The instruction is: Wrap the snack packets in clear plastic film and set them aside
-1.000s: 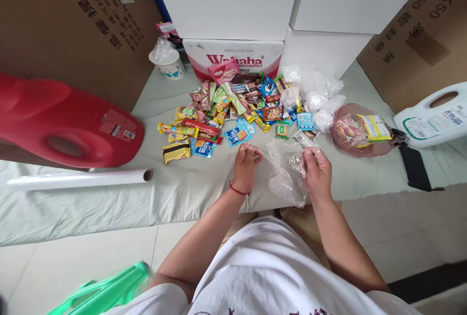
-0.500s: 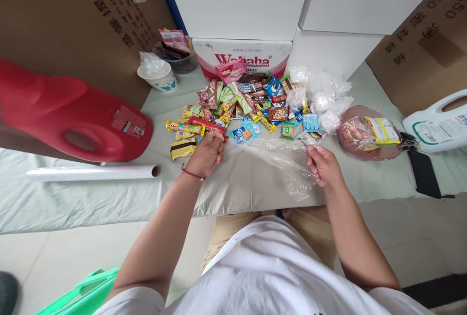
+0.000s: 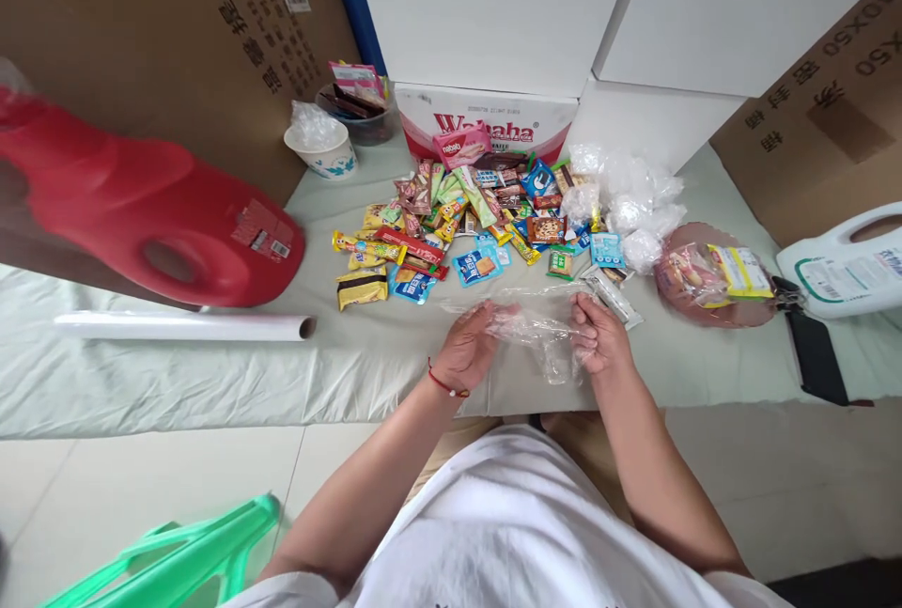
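A clear plastic bag (image 3: 539, 335) stretches between my two hands over the front of the table. My left hand (image 3: 466, 345), with a red cord at the wrist, is closed on its left side. On the right side, my right hand (image 3: 600, 334) pinches the film. Beyond them lies a heap of wrapped snacks, with a blue biscuit packet (image 3: 479, 265) near the front. A silvery-white wrapped bar (image 3: 614, 296) lies just past my right hand. At the left of the heap are a yellow packet (image 3: 362, 288) and a red wrapped bar (image 3: 412, 246).
Crumpled clear bags (image 3: 627, 194) pile up right of the snacks, beside a pinkish bowl (image 3: 673, 303) holding packets. A red jug (image 3: 176, 223) and a white roll (image 3: 183, 326) lie at left. A paper cup (image 3: 331, 160), white boxes (image 3: 486, 16) and a phone (image 3: 817, 359) also stand or lie around.
My left hand has left the snacks at the left and moved right onto the plastic bag. The silvery-white bar now lies on the table, out of my right hand.
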Available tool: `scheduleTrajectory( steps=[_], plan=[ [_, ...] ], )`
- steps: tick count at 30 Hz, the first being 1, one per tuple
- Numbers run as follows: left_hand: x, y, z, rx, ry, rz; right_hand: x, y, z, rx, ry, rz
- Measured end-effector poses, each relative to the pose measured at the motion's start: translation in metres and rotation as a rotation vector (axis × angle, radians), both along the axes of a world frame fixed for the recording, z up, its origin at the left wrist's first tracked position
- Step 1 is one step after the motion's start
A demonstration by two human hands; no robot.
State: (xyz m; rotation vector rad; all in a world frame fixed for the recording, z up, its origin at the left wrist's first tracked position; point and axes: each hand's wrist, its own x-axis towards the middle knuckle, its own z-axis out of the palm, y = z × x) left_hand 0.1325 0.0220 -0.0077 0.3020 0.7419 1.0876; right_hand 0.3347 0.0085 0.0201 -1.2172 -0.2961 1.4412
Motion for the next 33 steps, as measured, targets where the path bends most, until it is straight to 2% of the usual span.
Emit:
scheduleTrajectory(
  steps=[6, 9, 10, 11, 14, 17, 19, 23, 29, 33],
  plan=[
    [-0.021, 0.014, 0.007, -0.02, 0.298, -0.114, 0.003, -0.002, 0.004, 0.043, -0.215, -0.034],
    [-0.043, 0.023, 0.013, 0.02, 0.238, -0.345, 0.007, -0.001, 0.003, 0.046, -0.206, -0.038],
    [-0.049, 0.025, 0.013, 0.038, 0.186, -0.383, 0.009, 0.0, 0.001, 0.038, -0.171, -0.042],
    [-0.053, 0.025, 0.012, 0.055, 0.132, -0.381, 0.011, 0.001, 0.0, 0.027, -0.127, -0.041],
    [-0.047, 0.019, 0.005, 0.034, 0.011, -0.256, 0.012, 0.003, -0.006, -0.005, -0.002, -0.012],
    [-0.024, 0.007, -0.003, -0.051, -0.078, -0.214, 0.005, 0.003, -0.012, -0.036, 0.073, 0.011],
    [-0.007, 0.002, -0.005, -0.042, -0.099, -0.167, 0.001, 0.003, -0.013, -0.053, 0.11, 0.017],
    [0.013, 0.001, -0.007, -0.039, 0.06, -0.102, -0.001, 0.003, -0.013, -0.055, 0.122, -0.009],
    [0.015, 0.007, -0.008, -0.1, 0.288, -0.01, 0.0, 0.003, -0.012, 0.029, 0.005, -0.072],
    [0.005, 0.018, 0.0, -0.107, 0.271, -0.1, 0.002, 0.001, -0.011, 0.044, -0.041, -0.075]
  ],
)
